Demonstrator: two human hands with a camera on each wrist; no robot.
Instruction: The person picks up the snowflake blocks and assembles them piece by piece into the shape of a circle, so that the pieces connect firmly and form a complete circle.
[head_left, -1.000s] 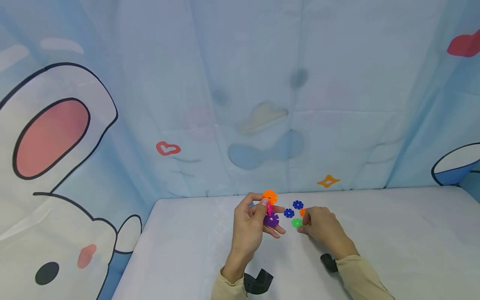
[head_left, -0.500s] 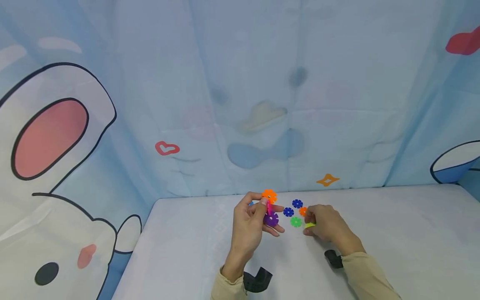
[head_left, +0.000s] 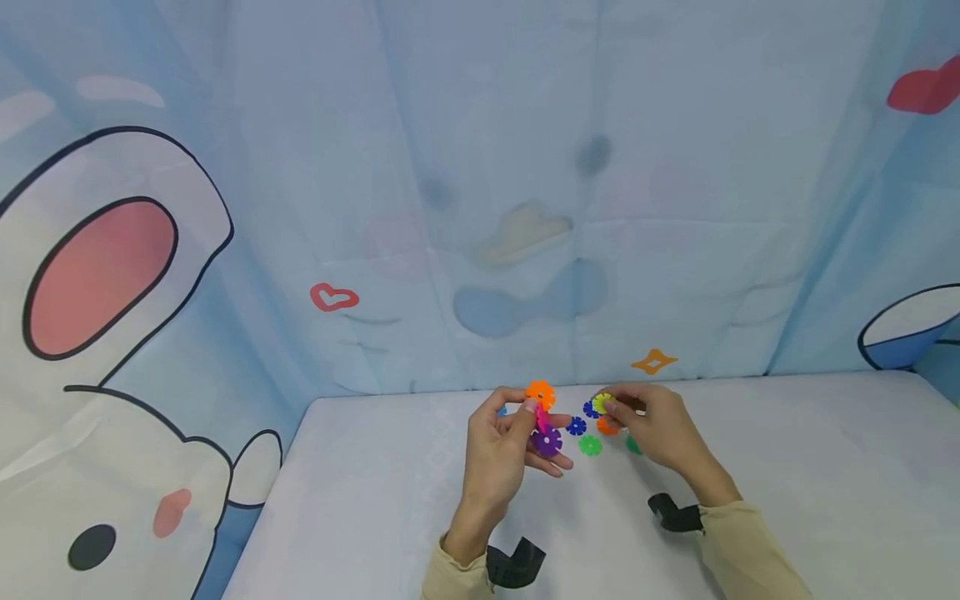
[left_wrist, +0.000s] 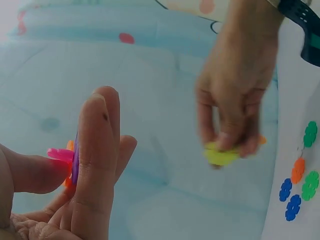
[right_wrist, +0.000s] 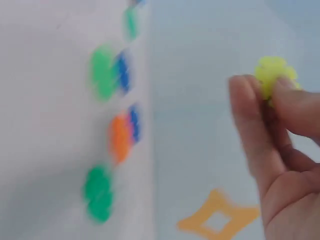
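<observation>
Over my feed I see a pale blue curtain (head_left: 480,100) behind the white worktop (head_left: 360,500), printed with a large white cartoon animal (head_left: 97,467) at the left, its ear (head_left: 105,279) lined in pink, a red heart outline (head_left: 337,306), a solid red shape (head_left: 922,90) at upper right, and an orange four-pointed star (head_left: 655,362) just above the worktop's far edge

No word, label, brand or number can be read in the three views. The only signs are drawn ones, printed on the blue cloth (head_left: 480,100) behind the bench (head_left: 360,508). There is a red heart outline (head_left: 352,297) left of the middle, an orange four-pointed star outline (head_left: 642,362) just above the far edge of the bench, and a solid red heart (head_left: 922,90) high on the right. The star also shows, slightly blurred, in the right wrist view.
</observation>
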